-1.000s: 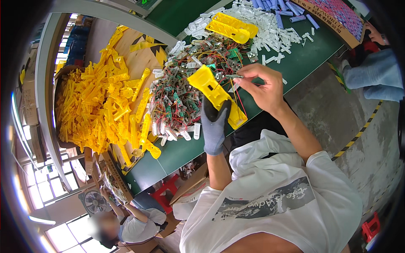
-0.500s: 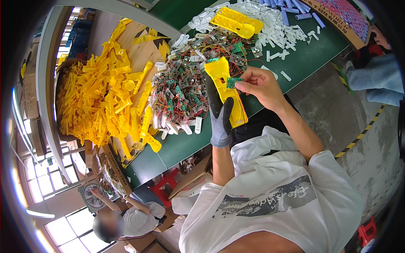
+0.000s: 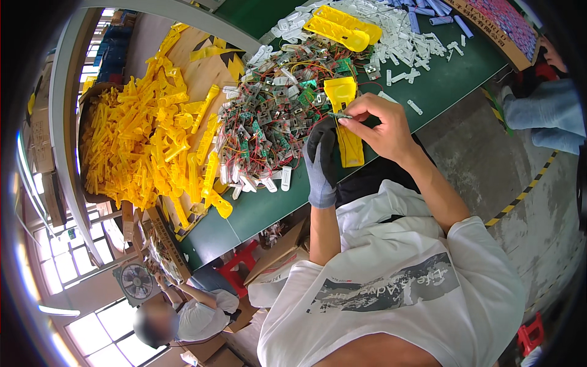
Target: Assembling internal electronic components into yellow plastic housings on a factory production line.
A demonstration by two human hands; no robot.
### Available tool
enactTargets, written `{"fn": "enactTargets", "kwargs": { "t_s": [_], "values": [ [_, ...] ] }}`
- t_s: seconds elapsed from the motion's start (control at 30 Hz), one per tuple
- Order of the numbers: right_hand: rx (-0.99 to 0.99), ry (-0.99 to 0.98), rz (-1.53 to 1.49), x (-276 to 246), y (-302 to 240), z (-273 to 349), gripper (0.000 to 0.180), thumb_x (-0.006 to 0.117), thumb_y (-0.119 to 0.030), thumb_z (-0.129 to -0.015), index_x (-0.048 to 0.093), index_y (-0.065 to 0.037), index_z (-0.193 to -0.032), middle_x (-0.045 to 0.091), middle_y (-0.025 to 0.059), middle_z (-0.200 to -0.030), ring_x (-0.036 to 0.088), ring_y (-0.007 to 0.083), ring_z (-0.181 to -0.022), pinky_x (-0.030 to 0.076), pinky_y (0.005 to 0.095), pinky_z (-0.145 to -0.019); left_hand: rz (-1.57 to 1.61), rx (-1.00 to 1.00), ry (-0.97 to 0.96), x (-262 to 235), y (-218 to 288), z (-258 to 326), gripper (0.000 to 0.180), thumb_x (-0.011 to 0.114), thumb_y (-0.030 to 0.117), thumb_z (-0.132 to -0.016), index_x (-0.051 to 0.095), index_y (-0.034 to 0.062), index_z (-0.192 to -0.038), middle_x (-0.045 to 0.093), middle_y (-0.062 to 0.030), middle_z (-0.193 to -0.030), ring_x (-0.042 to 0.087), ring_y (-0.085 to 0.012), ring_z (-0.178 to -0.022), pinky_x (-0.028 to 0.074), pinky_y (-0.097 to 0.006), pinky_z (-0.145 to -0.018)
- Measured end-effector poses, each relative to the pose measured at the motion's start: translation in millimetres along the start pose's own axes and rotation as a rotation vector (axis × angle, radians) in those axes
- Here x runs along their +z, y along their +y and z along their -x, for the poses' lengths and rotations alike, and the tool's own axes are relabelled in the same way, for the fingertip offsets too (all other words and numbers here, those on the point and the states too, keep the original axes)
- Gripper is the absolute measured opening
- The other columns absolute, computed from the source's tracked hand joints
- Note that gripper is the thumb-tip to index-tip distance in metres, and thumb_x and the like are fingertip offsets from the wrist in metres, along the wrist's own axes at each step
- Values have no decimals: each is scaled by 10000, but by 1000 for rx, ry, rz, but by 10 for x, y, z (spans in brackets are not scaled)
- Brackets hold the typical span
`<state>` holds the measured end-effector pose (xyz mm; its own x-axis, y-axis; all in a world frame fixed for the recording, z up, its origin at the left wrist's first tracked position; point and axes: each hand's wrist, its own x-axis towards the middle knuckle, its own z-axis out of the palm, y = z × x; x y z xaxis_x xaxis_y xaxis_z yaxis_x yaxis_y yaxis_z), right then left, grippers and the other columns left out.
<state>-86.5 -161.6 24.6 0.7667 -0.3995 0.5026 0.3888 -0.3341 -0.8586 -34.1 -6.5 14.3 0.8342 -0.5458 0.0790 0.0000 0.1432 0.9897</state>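
Observation:
My right hand [image 3: 385, 125], bare, pinches a small green circuit board [image 3: 340, 115] edge-on between thumb and fingertips. Just below and left of the board, my left hand [image 3: 320, 156], in a grey and black glove, has its fingers curled up close to it; what they hold, if anything, is hidden. A yellow plastic shell [image 3: 350, 150] lies beyond both hands at the table's near edge, its wide end pointing away. Thin wire shows inside the shell. Left of it spreads a heap of wired circuit boards [image 3: 263, 122].
Yellow plastic shells [image 3: 140, 134] are piled at the left. White plastic pieces [image 3: 403, 46], two more yellow shells [image 3: 342, 30] and blue cylindrical cells [image 3: 440, 21] lie at the back of the green table [image 3: 455, 82]. A co-worker [image 3: 199, 315] sits at lower left; another person's legs [image 3: 550, 113] show at right.
The yellow shell has left my gloved hand and rests on the table, further right. My left fingers have moved up to the board. The board has turned from flat-facing to edge-on.

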Motion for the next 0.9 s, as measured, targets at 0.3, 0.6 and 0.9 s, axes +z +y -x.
{"fn": "enactTargets", "kwargs": {
  "t_s": [0.3, 0.6, 0.9],
  "values": [
    [36, -52, 46, 14, 59, 23, 166, 716, -112, -805, 591, -5, -826, 631, 82, -794, 655, 185, -679, 513, 271, -600, -8, -151, 194, 152, 65, -19, 135, 548, 128, -931, 612, 17, -973, 597, 3, -860, 517, -58, -752, 416, -214, -689],
    [94, -126, 74, -63, 100, 17, 142, 726, -8, -759, 602, 0, -826, 652, 82, -819, 650, 169, -705, 522, 268, -633, 52, -31, 289, 143, 90, -19, 323, 552, -23, -868, 577, -46, -1190, 642, -85, -1051, 585, -108, -896, 461, -242, -828],
    [-168, -141, 156, -100, 118, -2, 166, 754, -1, -704, 613, -22, -790, 660, 73, -819, 656, 213, -748, 508, 287, -640, -59, 16, 259, 97, 292, 18, 211, 587, -20, -840, 625, -49, -1046, 646, -101, -1022, 599, -119, -865, 467, -236, -802]
  ]
}}
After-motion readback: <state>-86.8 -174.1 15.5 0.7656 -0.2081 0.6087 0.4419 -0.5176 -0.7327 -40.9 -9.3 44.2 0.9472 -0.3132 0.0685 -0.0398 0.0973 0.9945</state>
